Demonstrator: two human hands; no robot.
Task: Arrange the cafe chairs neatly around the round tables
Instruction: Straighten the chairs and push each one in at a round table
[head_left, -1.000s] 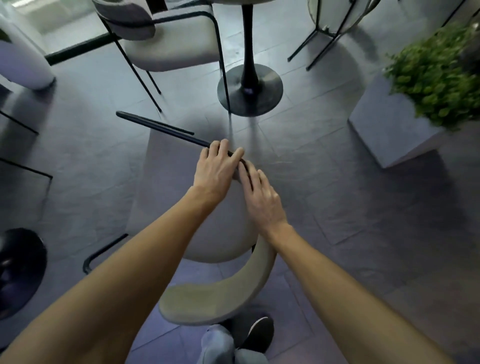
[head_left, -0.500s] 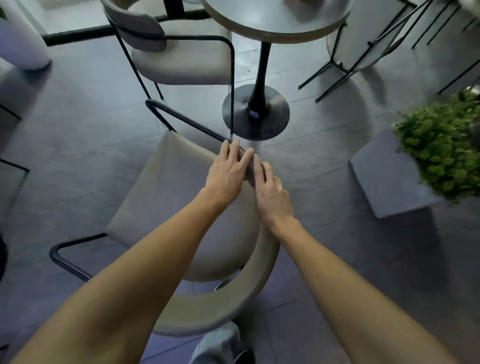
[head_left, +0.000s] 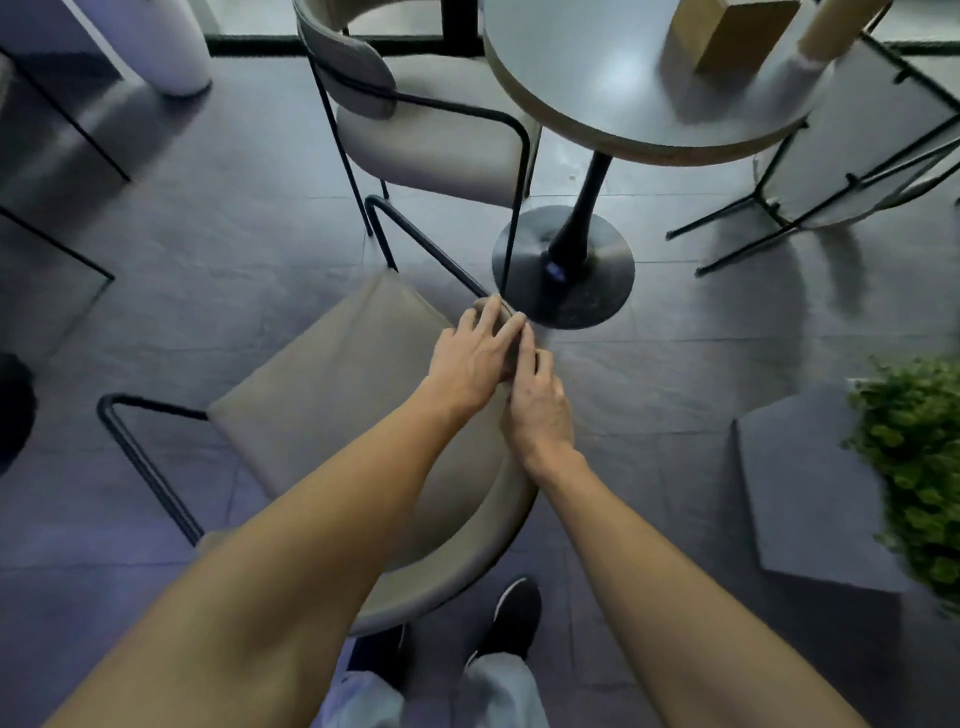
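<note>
A beige cushioned chair (head_left: 332, 395) with a black tube frame stands right in front of me, its curved backrest nearest my legs. My left hand (head_left: 475, 353) and my right hand (head_left: 537, 410) both grip the chair's right armrest bar, side by side. Just beyond it stands the round table (head_left: 639, 98) on a black pedestal base (head_left: 563, 267). A second beige chair (head_left: 431, 140) sits tucked at the table's left side. On the right, a third chair (head_left: 852, 145) lies tipped over by the table.
A wooden block (head_left: 737, 31) and a pale cylinder (head_left: 826, 31) stand on the tabletop. A grey square planter (head_left: 810, 493) with a green plant (head_left: 919, 467) sits at the right. A white column (head_left: 166, 47) and thin black frames stand at the far left.
The chair has come upright from a tilted pose, with its seat now level. It has moved closer to the table, and both hands have stayed on the armrest bar.
</note>
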